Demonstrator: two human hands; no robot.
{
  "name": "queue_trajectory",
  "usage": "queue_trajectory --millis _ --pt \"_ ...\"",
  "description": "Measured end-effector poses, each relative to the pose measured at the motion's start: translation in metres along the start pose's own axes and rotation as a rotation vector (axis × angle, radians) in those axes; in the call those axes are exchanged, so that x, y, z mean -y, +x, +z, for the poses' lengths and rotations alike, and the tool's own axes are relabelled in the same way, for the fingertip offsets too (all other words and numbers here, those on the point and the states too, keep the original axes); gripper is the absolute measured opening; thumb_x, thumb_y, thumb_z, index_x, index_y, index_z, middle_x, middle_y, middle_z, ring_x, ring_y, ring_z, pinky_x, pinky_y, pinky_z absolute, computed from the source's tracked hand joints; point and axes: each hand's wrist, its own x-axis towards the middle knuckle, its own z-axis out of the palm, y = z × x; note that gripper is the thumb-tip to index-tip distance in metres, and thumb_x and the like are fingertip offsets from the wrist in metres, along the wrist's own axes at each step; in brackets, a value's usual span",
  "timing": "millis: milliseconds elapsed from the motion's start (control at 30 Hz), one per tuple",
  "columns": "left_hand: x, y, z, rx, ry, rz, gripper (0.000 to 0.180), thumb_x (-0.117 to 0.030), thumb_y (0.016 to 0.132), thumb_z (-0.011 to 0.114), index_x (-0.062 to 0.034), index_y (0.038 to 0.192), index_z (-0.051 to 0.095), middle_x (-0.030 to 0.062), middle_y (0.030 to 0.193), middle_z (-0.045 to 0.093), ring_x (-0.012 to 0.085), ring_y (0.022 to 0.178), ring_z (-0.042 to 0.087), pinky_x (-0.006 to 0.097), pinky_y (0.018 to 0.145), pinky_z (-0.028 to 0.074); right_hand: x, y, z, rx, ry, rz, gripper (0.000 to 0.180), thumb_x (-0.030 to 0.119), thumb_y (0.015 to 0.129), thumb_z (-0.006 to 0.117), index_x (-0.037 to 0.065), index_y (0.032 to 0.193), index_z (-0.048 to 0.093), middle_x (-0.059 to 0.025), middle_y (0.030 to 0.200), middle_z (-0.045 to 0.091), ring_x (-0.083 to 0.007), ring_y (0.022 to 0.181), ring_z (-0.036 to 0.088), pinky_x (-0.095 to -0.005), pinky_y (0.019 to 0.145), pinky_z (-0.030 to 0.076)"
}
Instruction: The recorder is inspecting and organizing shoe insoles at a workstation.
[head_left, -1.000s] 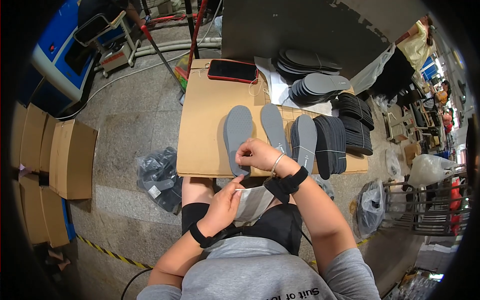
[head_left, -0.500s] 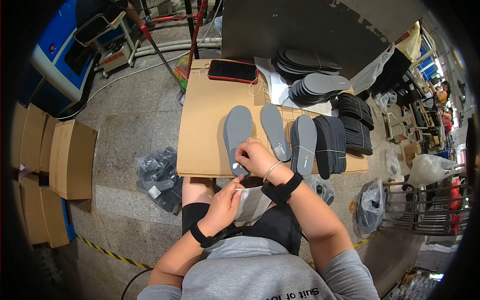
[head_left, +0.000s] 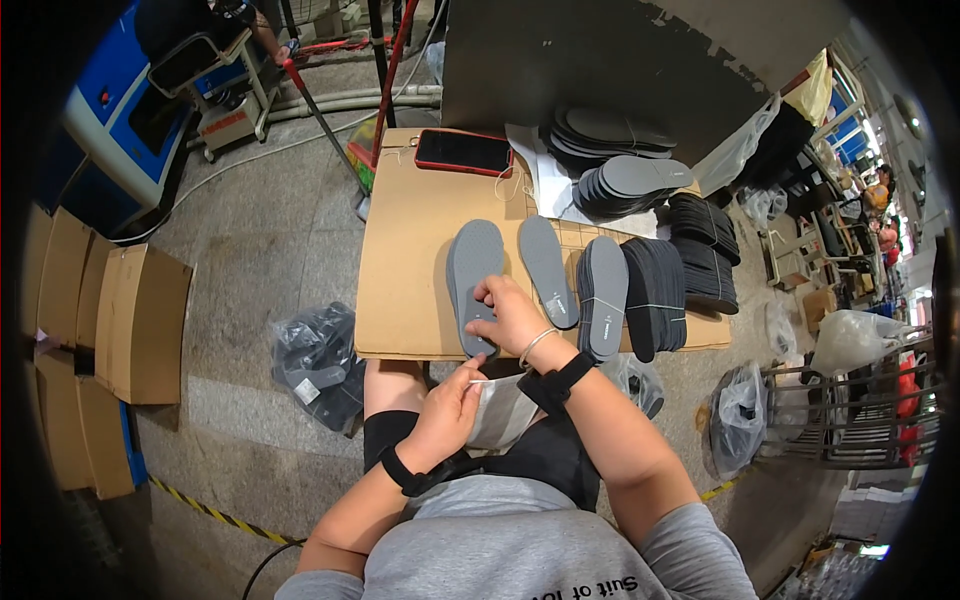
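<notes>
My right hand (head_left: pixel 505 316) rests on the near end of a grey insole (head_left: pixel 470 270) lying on the cardboard-covered table (head_left: pixel 400 260), fingers pressing on it. My left hand (head_left: pixel 448 412) is below the table edge over my lap, pinching a thin white strip (head_left: pixel 485 381) next to a white bag (head_left: pixel 500 412). Two more grey insoles (head_left: pixel 547 268) (head_left: pixel 602 295) lie to the right, then rows of black insoles (head_left: pixel 655 295).
A red-cased phone (head_left: pixel 463 151) lies at the table's far edge. Stacks of grey insoles (head_left: pixel 625 180) and black ones (head_left: pixel 705 245) sit at the back right. A bag of dark parts (head_left: pixel 320 360) and flattened cartons (head_left: pixel 110 320) lie on the floor left.
My right hand slid left along the table's near edge onto the leftmost grey insole. My left hand stayed over my lap.
</notes>
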Motion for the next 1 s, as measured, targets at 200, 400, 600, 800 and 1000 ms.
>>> queue_trajectory --millis 200,400,600,800,1000 --pt "-0.001 -0.006 -0.002 0.021 -0.023 0.018 0.011 -0.007 0.092 0.045 0.0005 0.098 0.050 0.0200 0.119 0.055 0.0235 0.103 0.057 0.030 0.084 0.044 0.013 -0.004 0.011 -0.160 -0.418 -0.032 0.039 0.024 0.069 0.073 0.000 0.092 0.052 -0.0186 0.092 0.051 -0.0352 0.090 0.051 -0.0406 0.079 0.043" --pt "0.005 -0.016 -0.008 0.085 -0.167 -0.127 0.011 -0.013 0.093 0.047 -0.0027 0.097 0.050 0.0117 0.116 0.057 0.0103 0.097 0.051 0.027 0.085 0.041 0.025 -0.007 0.011 -0.172 -0.377 0.066 0.039 0.021 0.067 0.068 0.000 0.094 0.051 -0.0218 0.099 0.047 -0.0381 0.092 0.048 -0.0417 0.080 0.043" --pt "0.015 -0.006 -0.025 0.101 -0.714 -0.292 0.008 -0.014 0.093 0.049 -0.0060 0.096 0.050 0.0015 0.093 0.058 0.0063 0.087 0.050 0.023 0.079 0.040 0.004 -0.031 -0.041 -0.286 -0.542 -0.080 0.028 0.021 0.072 0.068 0.006 0.093 0.058 -0.0115 0.106 0.053 -0.0330 0.099 0.048 -0.0404 0.082 0.043" --pt "-0.002 0.000 -0.027 0.042 -0.821 -0.327 0.008 -0.015 0.092 0.052 -0.0078 0.096 0.050 -0.0011 0.087 0.055 0.0062 0.081 0.051 0.021 0.075 0.041 0.019 -0.080 -0.020 -0.032 -0.071 -0.230 0.019 0.023 0.072 0.070 0.010 0.086 0.067 -0.0034 0.093 0.061 -0.0261 0.096 0.051 -0.0370 0.091 0.035" --pt "-0.003 0.001 -0.024 0.014 -0.785 -0.361 0.009 -0.015 0.092 0.052 -0.0070 0.097 0.050 -0.0004 0.088 0.056 0.0066 0.081 0.053 0.021 0.074 0.042 0.018 -0.087 -0.006 -0.169 -0.185 -0.314 0.011 0.015 0.071 0.068 0.010 0.081 0.067 -0.0025 0.093 0.060 -0.0246 0.092 0.051 -0.0381 0.089 0.035"
